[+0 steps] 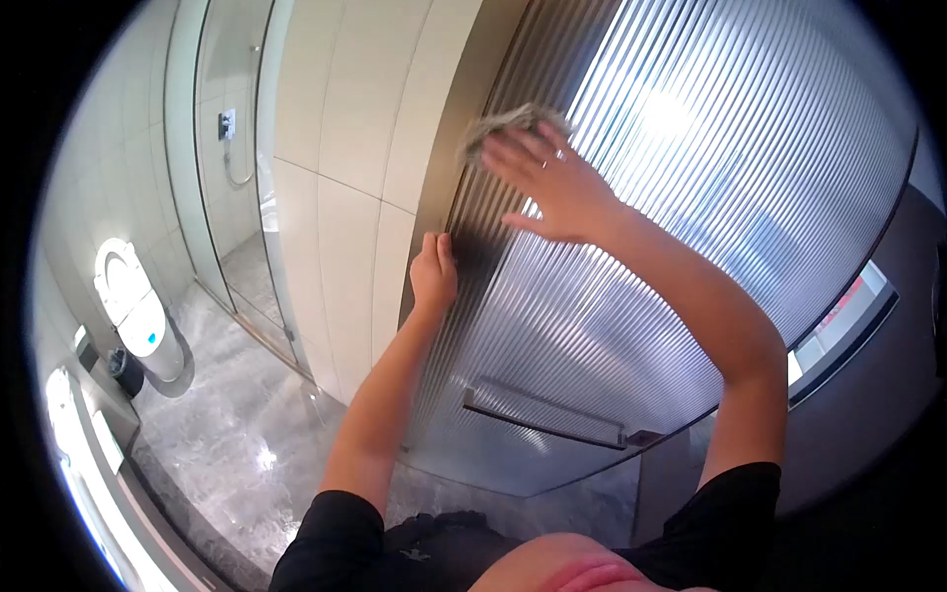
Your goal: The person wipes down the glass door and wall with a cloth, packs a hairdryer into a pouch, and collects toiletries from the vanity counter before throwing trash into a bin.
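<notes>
A ribbed glass door [710, 227] fills the middle and right of the view. High on its left side, my right hand [567, 192] presses a greyish cloth [518, 120] against the surface, fingers spread over it and slightly blurred. A ring shows on one finger. Lower and to the left, my left hand [432, 274] is closed at the door's edge beside the bronze-coloured frame [449, 148]. Its fingertips curl in, and part of its grip is hidden.
A dark bar handle [543, 422] crosses the lower door. To the left are a tiled wall [345, 217], a glass shower enclosure [232, 158], a toilet [138, 306] with its lid up and a black bin [124, 371]. The grey marble floor [232, 434] reflects light.
</notes>
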### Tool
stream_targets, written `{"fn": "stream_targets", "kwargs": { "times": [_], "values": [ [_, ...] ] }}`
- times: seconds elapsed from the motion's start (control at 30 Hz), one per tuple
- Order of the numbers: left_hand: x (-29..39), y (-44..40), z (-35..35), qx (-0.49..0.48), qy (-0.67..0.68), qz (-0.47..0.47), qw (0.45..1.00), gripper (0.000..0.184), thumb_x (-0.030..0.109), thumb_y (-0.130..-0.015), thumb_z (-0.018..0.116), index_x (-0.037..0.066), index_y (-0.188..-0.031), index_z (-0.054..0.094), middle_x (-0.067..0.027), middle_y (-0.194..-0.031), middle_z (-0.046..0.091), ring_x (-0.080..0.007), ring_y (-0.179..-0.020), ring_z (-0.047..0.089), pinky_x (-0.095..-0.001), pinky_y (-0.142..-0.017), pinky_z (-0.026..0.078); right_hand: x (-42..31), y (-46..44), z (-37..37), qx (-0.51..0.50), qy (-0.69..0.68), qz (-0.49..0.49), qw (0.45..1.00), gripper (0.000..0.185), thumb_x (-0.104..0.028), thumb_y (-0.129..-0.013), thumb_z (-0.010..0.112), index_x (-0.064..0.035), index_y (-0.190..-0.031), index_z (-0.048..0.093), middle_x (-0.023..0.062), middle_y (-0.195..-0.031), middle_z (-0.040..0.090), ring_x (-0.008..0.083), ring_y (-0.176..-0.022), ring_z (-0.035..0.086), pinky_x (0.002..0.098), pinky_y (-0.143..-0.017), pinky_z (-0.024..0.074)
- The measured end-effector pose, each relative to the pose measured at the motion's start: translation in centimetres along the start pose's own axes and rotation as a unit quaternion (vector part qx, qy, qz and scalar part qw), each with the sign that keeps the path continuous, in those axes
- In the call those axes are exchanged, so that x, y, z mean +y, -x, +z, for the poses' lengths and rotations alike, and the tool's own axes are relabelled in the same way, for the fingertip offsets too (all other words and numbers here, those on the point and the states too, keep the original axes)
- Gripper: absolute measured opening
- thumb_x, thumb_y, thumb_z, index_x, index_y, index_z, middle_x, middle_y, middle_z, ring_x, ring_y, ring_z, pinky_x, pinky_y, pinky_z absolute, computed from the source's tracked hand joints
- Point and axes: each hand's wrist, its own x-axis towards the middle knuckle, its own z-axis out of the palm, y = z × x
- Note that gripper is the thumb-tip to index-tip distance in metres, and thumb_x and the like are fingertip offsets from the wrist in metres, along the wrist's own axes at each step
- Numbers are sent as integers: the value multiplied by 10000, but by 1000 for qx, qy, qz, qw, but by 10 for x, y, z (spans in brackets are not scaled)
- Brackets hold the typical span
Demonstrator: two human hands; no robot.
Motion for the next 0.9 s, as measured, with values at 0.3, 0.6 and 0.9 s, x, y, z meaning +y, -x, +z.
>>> {"fn": "stream_targets", "kwargs": {
  "times": [0.3, 0.6, 0.9],
  "values": [
    [9, 4, -4, 5, 12, -13, 1000, 413, 396, -1021, 336, 34, -874, 468, -182, -624, 555, -389, -614, 574, -482, -562, 412, 64, -81, -85, 63, 33, 92, 993, 746, -552, -957, 322, -41, -1490, 212, 151, -1567, 147, 319, -1458, 46, 490, -1184, 7],
    [0, 5, 1, 10, -32, 12, 999, 359, 366, -1013, 348, 46, -903, 467, -220, -663, 583, -451, -650, 576, -553, -585, 408, 59, -96, -91, 20, 85, 98, 991, 606, -485, -947, 368, 19, -1194, 595, 179, -1306, 528, 321, -1320, 372, 540, -1165, 92],
    [3, 4, -2, -1, -4, 19, 1000, 404, 390, -1022, 334, 30, -895, 467, -220, -658, 579, -444, -642, 572, -522, -562, 408, 74, -105, -93, 85, 117, 89, 985, 516, -424, -886, 442, 3, -991, 712, 192, -1101, 652, 341, -1159, 527, 543, -1115, 225]
  ]
}}
